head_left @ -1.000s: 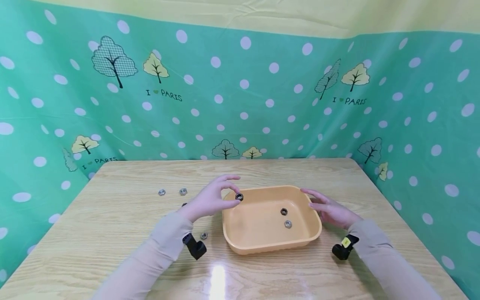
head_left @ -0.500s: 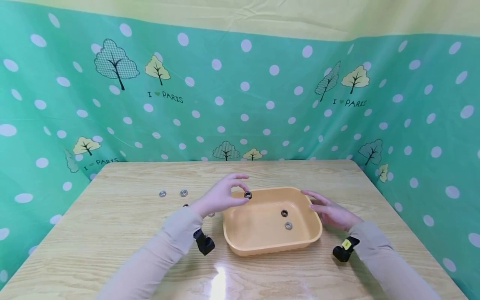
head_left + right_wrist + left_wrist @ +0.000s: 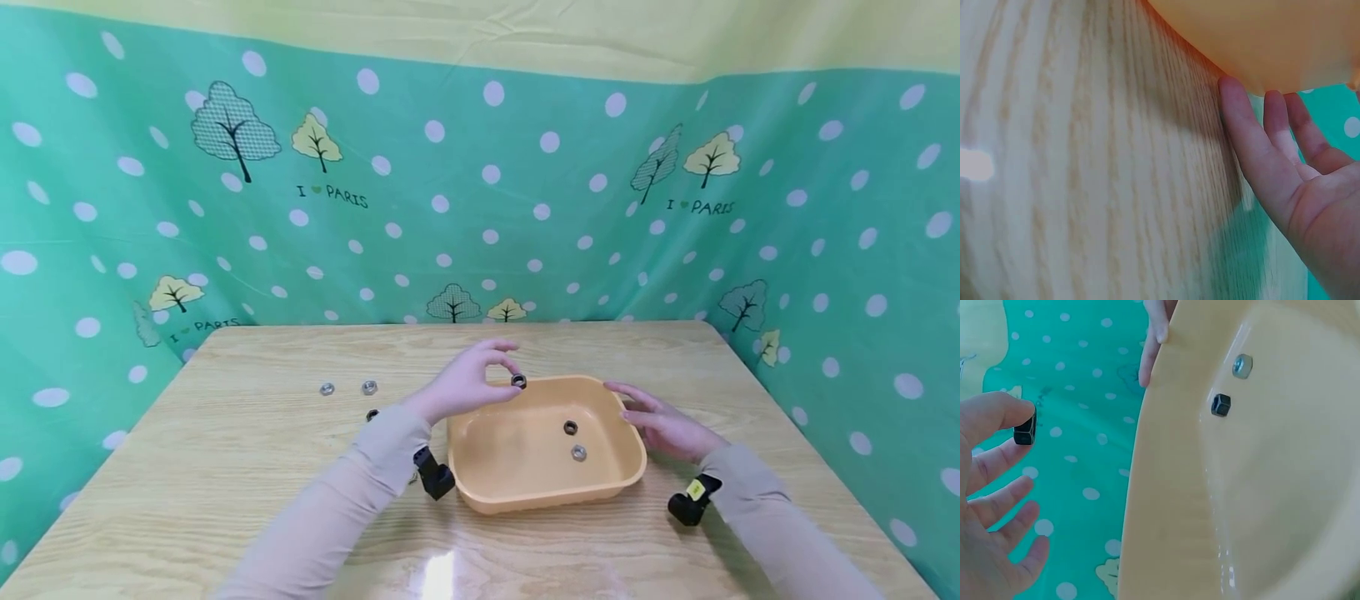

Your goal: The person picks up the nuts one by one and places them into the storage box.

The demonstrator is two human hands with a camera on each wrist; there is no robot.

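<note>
Between thumb and forefinger, my left hand (image 3: 471,382) pinches a black hex nut (image 3: 518,381), held up near the far rim of the orange plastic bin (image 3: 547,499). The left wrist view shows this nut (image 3: 1025,429) at the fingertips, the other fingers spread loosely. Inside the bin lie another black nut (image 3: 571,427) and a silver nut (image 3: 579,452), close together on the right half of its floor. At the bin's right end rests my right hand (image 3: 663,423), fingers fairly straight with the tips at the wall, as the right wrist view also shows.
On the wooden table (image 3: 247,433), left of the bin, lie two silver nuts, one farther left (image 3: 327,388) and a second silver nut (image 3: 370,387). A black nut (image 3: 372,414) is partly hidden by my left arm. A green dotted curtain (image 3: 487,200) hangs behind the table.
My left hand has moved right with the pinched black nut, from the bin's left corner along its far rim. My right hand stays at the bin's right end.
</note>
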